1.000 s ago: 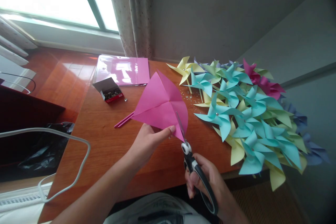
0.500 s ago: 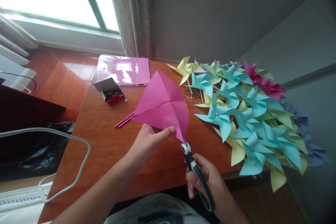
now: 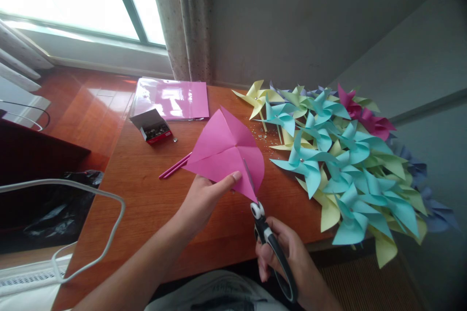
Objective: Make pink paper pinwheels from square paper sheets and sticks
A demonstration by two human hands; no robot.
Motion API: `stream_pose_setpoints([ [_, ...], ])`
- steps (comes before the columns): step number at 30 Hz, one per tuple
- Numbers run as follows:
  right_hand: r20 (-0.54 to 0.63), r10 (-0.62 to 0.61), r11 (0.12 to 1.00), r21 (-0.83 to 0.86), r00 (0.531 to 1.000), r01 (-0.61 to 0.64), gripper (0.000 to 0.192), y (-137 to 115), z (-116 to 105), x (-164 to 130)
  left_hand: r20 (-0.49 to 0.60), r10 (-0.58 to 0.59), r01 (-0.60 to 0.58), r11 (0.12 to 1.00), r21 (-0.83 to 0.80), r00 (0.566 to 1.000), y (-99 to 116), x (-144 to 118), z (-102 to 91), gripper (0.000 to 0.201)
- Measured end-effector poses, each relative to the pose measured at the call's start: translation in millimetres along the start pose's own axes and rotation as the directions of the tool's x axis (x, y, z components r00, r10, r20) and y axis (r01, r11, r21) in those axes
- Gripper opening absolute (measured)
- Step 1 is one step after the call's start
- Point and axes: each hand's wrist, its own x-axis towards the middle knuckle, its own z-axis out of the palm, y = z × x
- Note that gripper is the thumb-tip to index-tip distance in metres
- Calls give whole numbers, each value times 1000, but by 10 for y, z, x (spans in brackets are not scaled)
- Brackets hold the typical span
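Cutting into a creased square sheet of pink paper [image 3: 226,153], a person works at a reddish-brown wooden table [image 3: 146,194]. Places below are given relative to that pink sheet.

The left hand [image 3: 204,197] pinches the sheet's near edge, thumb on top and fingers underneath, lifting it clear of the table so the blades can pass on both sides. The right hand [image 3: 288,257] is closed through the loops of black-handled scissors with a white pivot [image 3: 268,238], just below and right of the sheet. The blades point up along a diagonal crease from the near corner toward the centre, which is likely why the paper is tilted toward them.

Behind the sheet to the left lie thin pink sticks [image 3: 174,166], partly covered by it. Farther back left sit a small open box of metal pins [image 3: 152,126] and a glossy pink folder of paper [image 3: 170,99]. Right of the sheet spreads a heap of finished paper pinwheels in blue, yellow, pink and purple [image 3: 343,165], kept clear of the cutting space.

Hidden or unclear: the left fingers under the paper, how far the blades are parted, the box's exact contents, and the scissors' lower loop at the bottom of the view.
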Motion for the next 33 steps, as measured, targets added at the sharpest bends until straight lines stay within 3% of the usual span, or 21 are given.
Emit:
stream_pose_setpoints([
  [10,22,-8,1000,9,1000,8,52,-53,18,-2,20,-22,21,999,45,1000,0,-14,-11,25],
  [19,-31,-8,998,-63,999,6,48,-22,-11,7,19,-4,3,1000,18,1000,4,-11,-10,25],
  [33,2,-24,1000,9,1000,24,54,-29,58,23,18,-41,40,998,50,999,-11,-23,-18,28],
])
